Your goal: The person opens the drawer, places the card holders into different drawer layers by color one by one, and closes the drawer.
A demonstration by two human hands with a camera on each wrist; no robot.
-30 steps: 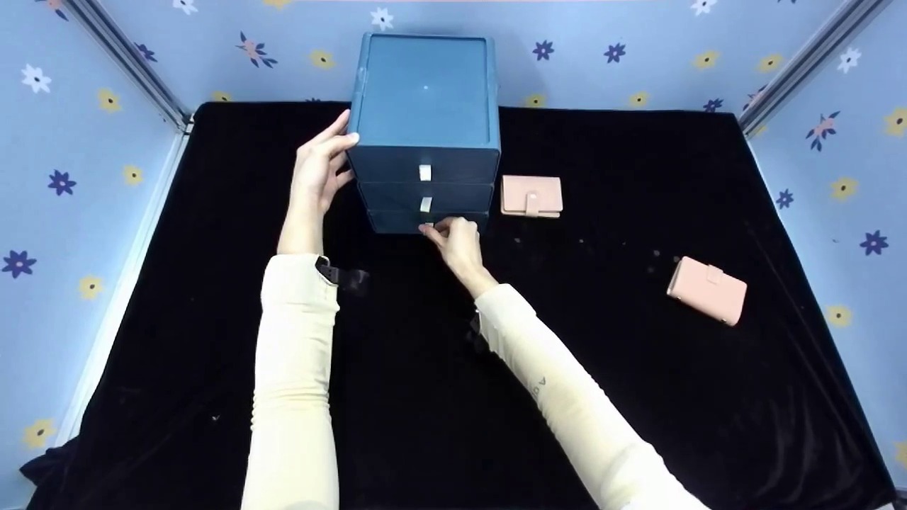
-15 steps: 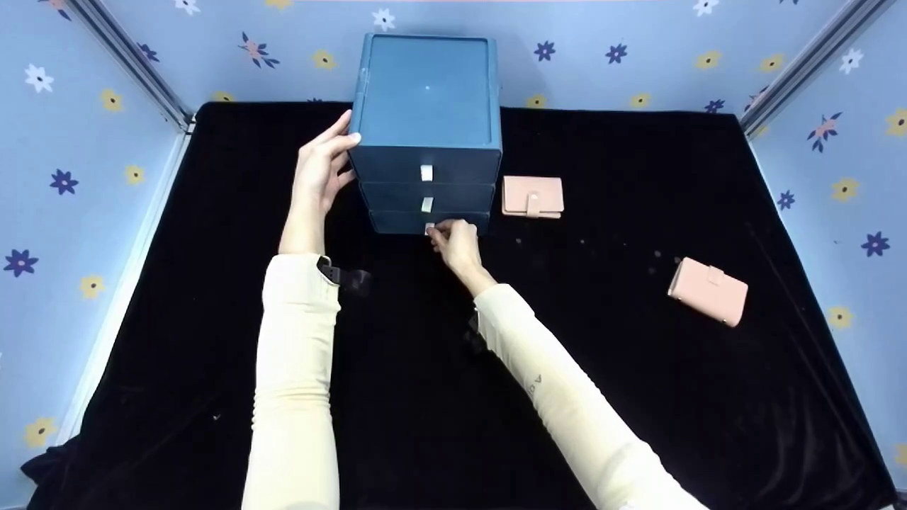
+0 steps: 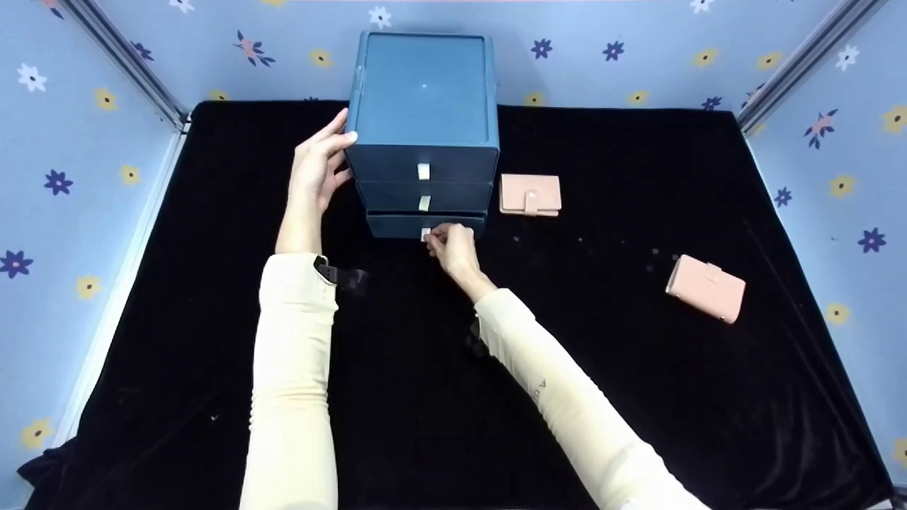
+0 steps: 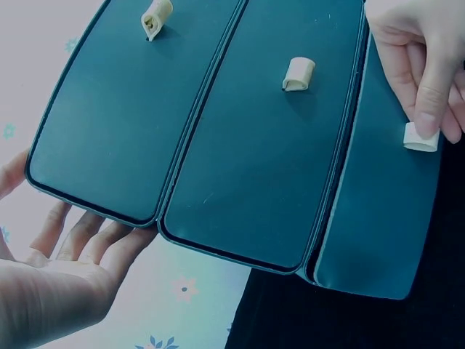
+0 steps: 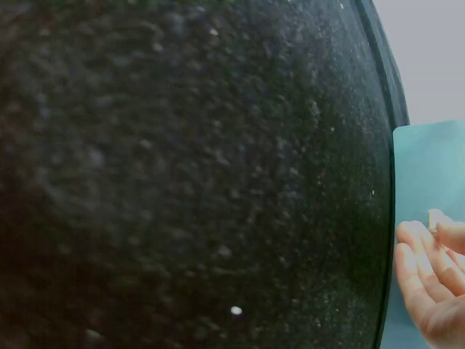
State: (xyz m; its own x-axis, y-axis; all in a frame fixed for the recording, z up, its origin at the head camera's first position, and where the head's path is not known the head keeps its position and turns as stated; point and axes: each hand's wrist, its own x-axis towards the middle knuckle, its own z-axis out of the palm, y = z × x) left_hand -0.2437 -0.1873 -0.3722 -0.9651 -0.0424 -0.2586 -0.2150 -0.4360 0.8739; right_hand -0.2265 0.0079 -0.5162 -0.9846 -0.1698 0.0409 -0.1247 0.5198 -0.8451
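A blue cabinet with three stacked drawers stands at the back, each drawer with a white pull tab. My left hand rests against its left side, thumb at the top edge and fingers extended along the side wall. Low at the front, my right hand pinches the pull tab of the bottom drawer between thumb and fingers. That drawer juts slightly forward, and a thin dark gap shows above its front. The middle drawer and the top drawer sit flush. The inside of the bottom drawer is hidden.
A pink wallet with a snap strap lies just right of the cabinet. Another pink wallet lies farther right, turned at an angle. Black cloth covers the table, and flowered blue walls enclose the back and sides.
My right hand has closed its pinch on the bottom tab and drawn back slightly toward me. The bottom drawer has come forward a little with it. My left hand has stayed in place.
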